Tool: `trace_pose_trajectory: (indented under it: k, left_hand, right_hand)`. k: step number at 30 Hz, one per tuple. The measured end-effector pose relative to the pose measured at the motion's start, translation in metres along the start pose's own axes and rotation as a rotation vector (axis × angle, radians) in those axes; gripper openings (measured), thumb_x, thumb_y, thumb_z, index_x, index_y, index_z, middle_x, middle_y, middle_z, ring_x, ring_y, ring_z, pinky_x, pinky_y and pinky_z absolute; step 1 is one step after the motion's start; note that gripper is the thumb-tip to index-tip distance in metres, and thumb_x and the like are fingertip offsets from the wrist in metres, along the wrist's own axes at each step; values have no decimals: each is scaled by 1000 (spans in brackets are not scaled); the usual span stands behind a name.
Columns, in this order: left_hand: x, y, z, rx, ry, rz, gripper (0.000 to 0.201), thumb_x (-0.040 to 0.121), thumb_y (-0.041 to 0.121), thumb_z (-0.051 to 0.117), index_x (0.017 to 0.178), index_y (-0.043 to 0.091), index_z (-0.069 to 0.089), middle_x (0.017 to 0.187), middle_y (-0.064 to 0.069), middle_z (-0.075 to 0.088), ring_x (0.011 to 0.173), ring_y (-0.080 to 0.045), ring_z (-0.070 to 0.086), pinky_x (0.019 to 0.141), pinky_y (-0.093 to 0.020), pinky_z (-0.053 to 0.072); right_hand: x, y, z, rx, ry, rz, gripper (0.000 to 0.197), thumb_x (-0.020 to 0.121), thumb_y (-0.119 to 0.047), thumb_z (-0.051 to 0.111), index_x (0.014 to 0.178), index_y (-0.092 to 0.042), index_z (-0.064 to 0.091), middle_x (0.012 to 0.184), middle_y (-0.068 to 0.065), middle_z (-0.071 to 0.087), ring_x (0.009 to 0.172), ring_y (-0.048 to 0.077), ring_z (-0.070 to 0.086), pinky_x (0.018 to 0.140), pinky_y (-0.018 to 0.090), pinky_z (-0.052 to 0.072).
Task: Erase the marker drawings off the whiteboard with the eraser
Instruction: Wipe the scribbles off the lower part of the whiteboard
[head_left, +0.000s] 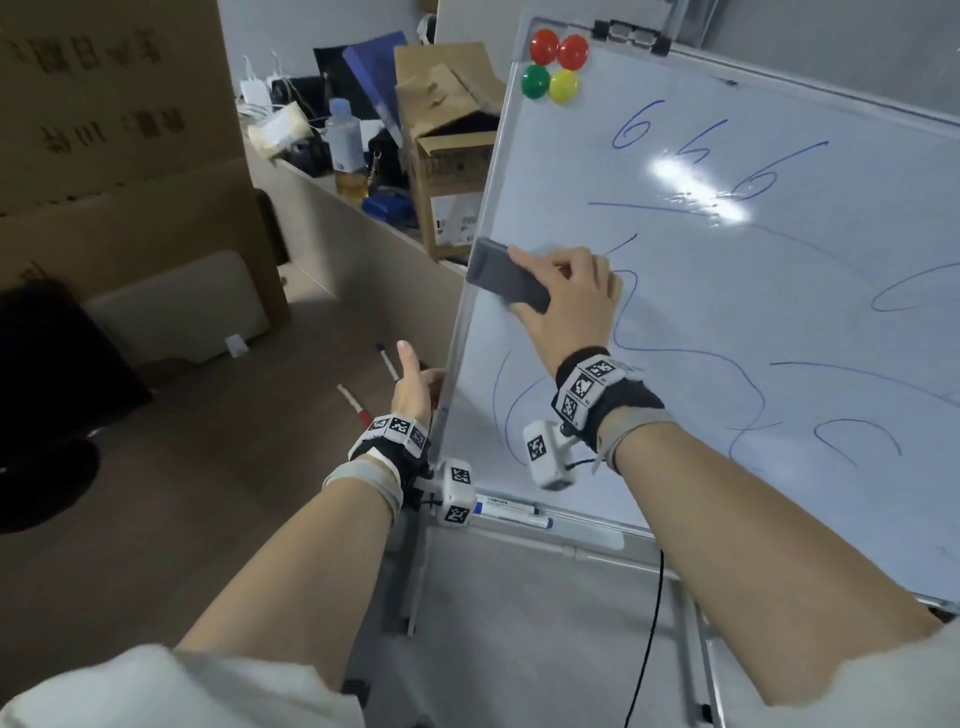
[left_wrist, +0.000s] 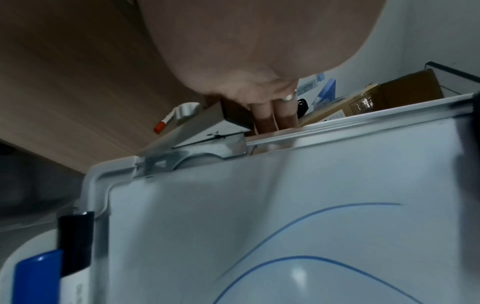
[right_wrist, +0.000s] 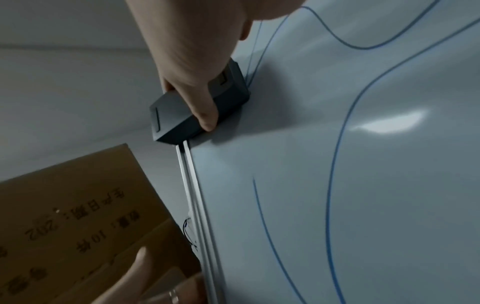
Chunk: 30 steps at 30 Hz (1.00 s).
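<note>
Eraser (head_left: 506, 275) in right hand's (head_left: 569, 301) grip; left hand (head_left: 413, 387) clutching whiteboard (head_left: 727, 312) frame

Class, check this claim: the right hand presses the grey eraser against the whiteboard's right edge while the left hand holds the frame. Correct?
Not quite. The eraser sits at the whiteboard's left edge, as the head view shows. The right hand does grip it, and the left hand does hold the frame.

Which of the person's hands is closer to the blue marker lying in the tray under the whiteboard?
Left. The left hand grips the whiteboard's side edge just above the blue marker, while the right hand holds the eraser higher up the board.
</note>
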<state>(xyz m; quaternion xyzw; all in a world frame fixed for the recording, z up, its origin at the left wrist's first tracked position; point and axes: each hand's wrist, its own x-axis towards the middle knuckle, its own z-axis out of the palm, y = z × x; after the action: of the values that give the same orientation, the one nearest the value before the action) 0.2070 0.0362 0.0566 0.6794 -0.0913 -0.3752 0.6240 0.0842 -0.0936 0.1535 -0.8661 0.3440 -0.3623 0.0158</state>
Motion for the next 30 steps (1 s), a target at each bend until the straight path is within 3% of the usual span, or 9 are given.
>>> trace_pose_trajectory:
  k: [6,9,12,17,22,24,26,28,30]
  left_hand:
    - [-1,-9,6,-65,32,22,97,79,88,13,98,17,76,109,-4,73,106,-21,66,105,-37,44]
    - [-4,-11,6,-49,85,30,96,88,80,10,104,11,75,108,-5,72,99,-21,65,93,-31,44]
    - [-4,-19,5,-22,128,17,105,73,91,8,101,18,78,120,-7,69,116,-25,60,110,-40,38]
    - [27,-45,4,-34,136,-6,111,58,103,12,88,22,81,104,-4,77,106,-28,68,107,-46,44]
    - [6,-27,12,-90,231,47,71,94,66,36,102,9,77,108,-7,74,103,-24,65,96,-25,45]
    - [0,-28,13,15,257,73,44,93,49,53,95,12,76,100,-5,71,94,-20,60,86,-15,40]
    - [-4,-40,11,89,326,99,31,76,53,61,82,27,75,102,-1,74,95,-20,62,93,-23,46]
    - [-7,-54,11,162,366,150,31,71,54,61,97,42,73,121,2,69,115,-20,59,108,-38,44]
    - [-12,-72,14,112,394,182,65,81,40,68,143,33,47,151,-5,41,137,-21,41,120,-38,28]
  right_hand:
    - [-63,8,31,-76,-207,-293,63,64,-28,80,122,-46,62,102,-4,56,97,23,48,87,37,28]
    - [-28,3,11,-41,-71,-153,64,69,-31,77,128,-46,57,110,-3,56,102,24,47,89,37,28]
    - [11,-1,-10,25,47,-9,62,73,-37,73,130,-50,53,113,-4,51,106,24,45,94,38,30]
    - [-67,16,27,11,-144,-117,64,64,-34,79,123,-49,59,103,-6,51,99,22,43,89,37,28]
    - [-114,32,46,-26,-275,-181,63,56,-32,87,114,-44,64,101,-6,54,97,23,48,87,37,27]
    - [-93,33,32,-6,-195,-125,60,61,-35,85,116,-44,63,102,-5,54,97,22,47,87,37,27]
    - [-76,33,21,3,-123,-71,59,63,-37,83,119,-43,62,104,-5,53,98,21,45,88,36,28]
    - [-76,33,20,-1,-118,-82,59,65,-37,82,120,-43,61,104,-4,52,99,22,45,88,37,30]
    - [-94,37,27,-18,-171,-128,59,65,-36,82,120,-42,61,105,-2,52,97,23,45,88,38,30]
